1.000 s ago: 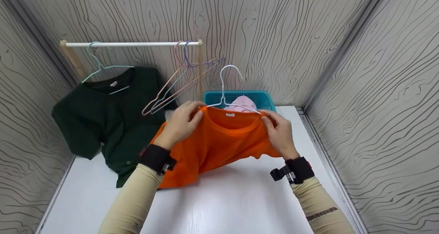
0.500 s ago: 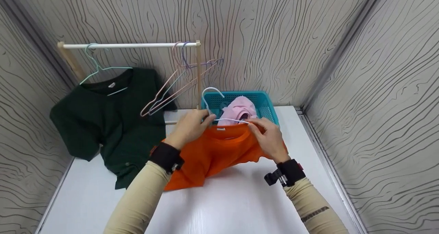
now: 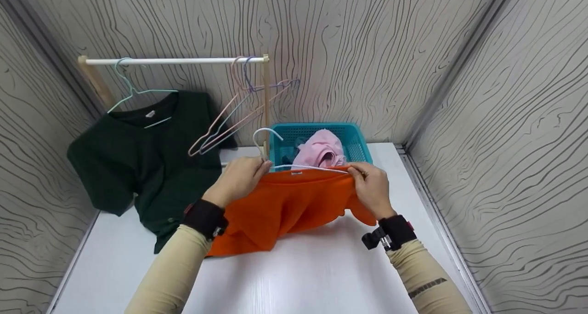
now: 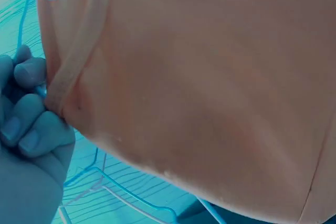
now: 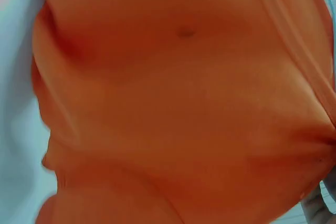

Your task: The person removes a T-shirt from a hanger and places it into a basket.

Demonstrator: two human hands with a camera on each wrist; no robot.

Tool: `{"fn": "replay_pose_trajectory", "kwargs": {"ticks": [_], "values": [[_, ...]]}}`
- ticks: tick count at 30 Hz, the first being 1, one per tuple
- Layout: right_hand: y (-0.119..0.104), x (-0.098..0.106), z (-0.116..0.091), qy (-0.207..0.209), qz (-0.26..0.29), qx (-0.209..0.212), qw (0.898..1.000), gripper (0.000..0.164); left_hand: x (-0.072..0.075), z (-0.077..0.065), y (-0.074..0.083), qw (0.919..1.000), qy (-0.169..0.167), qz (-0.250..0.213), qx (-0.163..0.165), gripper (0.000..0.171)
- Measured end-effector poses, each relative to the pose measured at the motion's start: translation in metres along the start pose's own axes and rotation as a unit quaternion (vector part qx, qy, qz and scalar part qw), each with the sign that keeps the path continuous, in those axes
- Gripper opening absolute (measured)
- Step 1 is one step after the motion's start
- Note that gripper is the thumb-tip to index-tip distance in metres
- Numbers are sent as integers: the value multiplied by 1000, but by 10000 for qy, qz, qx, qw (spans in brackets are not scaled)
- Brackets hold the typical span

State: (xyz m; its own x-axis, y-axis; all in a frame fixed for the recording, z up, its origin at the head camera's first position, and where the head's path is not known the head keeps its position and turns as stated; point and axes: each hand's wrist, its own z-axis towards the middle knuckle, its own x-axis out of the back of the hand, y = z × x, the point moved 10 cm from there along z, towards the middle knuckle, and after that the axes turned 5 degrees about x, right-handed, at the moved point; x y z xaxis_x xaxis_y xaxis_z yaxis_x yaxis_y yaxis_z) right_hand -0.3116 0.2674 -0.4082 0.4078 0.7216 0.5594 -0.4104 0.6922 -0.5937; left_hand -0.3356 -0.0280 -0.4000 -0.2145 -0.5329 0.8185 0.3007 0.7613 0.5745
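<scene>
An orange shirt (image 3: 294, 208) hangs between my two hands, its neckline drawn nearly straight. A white hanger (image 3: 267, 129) runs along the collar, its hook rising beside my left hand. My left hand (image 3: 241, 178) grips the shirt at the left end of the neckline; in the left wrist view its fingers (image 4: 44, 132) curl on the collar edge. At the other end, my right hand (image 3: 372, 187) pinches the shirt's collar at the hanger's arm. Only a few of its fingers (image 5: 316, 208) show at the right wrist view's edge.
Behind the shirt stands a teal basket (image 3: 356, 141) with a pink garment (image 3: 321, 148). At left, a dark green shirt (image 3: 161, 153) hangs from a white rail (image 3: 183, 61). Several bare hangers (image 3: 213, 132) hang at the rail's right end. Patterned walls (image 3: 519, 134) enclose the white table (image 3: 312, 277).
The shirt and hanger came down towards the table, and the hook shifted left and lower. Over the last half second my hands spread apart, pulling the neckline straight.
</scene>
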Motion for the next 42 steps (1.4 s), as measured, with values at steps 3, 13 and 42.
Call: {"fn": "replay_pose_trajectory", "kwargs": {"ticks": [3, 13, 42], "values": [[8, 1, -2, -65, -249, -26, 9997, 12, -1, -4, -6, 9997, -108, -199, 52, 34], [27, -17, -11, -554, 659, -885, 9924, 18, -2, -4, 4, 9975, -178, -681, -3, 34], [3, -158, -97, -3017, 1779, -1226, 9286, 22, -6, 25, 53, 9949, 12, -825, -582, 27]]}}
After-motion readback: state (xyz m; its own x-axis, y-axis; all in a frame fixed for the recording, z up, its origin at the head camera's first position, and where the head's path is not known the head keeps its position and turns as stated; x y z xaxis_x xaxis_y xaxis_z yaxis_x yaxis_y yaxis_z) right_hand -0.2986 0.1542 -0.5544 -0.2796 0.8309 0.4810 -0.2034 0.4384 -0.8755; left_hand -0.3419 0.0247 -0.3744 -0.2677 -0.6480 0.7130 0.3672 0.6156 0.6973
